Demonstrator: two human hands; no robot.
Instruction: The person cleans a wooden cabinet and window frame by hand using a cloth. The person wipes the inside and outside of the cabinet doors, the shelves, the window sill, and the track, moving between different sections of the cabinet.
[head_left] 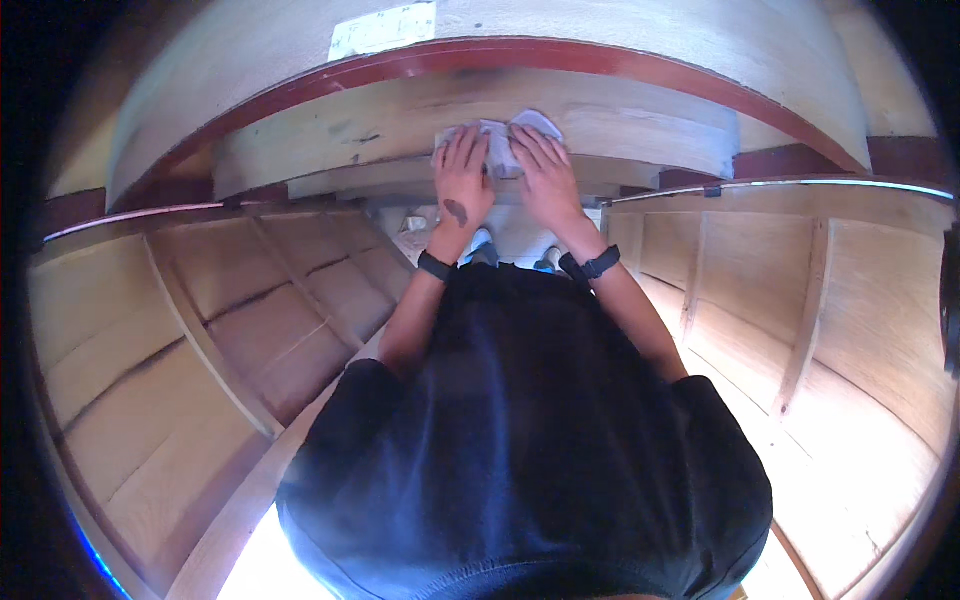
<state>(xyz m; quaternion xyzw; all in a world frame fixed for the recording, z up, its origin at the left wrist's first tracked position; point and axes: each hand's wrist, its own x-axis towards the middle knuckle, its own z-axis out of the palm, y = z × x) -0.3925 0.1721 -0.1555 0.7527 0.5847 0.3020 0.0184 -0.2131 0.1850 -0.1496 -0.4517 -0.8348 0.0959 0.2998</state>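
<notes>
A pale, whitish-lilac cloth lies bunched on a wooden ledge in front of me, with one folded end sticking up at its right. My left hand has its fingers closed over the cloth's left part, back of the hand upward. Close beside it, my right hand grips the right part the same way. The fingertips partly hide the cloth. Dark bands circle both wrists, and a dark mark shows on the back of my left hand.
A dark red rail crosses beyond the ledge, with a printed pale sheet behind it. Ribbed wooden panels stand at left and right, edging the narrow space around me. My shoes show below, near a small pale object.
</notes>
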